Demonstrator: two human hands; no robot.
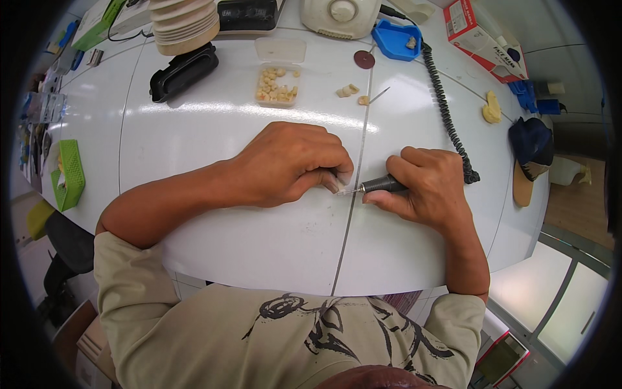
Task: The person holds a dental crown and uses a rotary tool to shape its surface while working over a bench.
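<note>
My right hand (433, 185) is wrapped round a black rotary handpiece (383, 184), its thin metal bit pointing left. The bit's tip meets the fingertips of my left hand (291, 162), whose thumb and fingers are pinched together; whatever sits between them is too small and hidden to make out. Fine pale dust specks the white table (259, 249) below. Beyond my hands lies an open clear plastic box (280, 50) with many small yellowish tooth-shaped pieces (269, 83). Similar loose pieces (348, 91) rest to its right, one beside a thin metal pin (380, 95).
A coiled black cord (446, 107) runs down the right side near a cream control unit (340, 19). At the back are a ribbed hose (184, 26), a black case (183, 72), a red disc (364, 59), a blue tray (395, 42) and a carton (483, 42). A green basket (72, 174) stands left.
</note>
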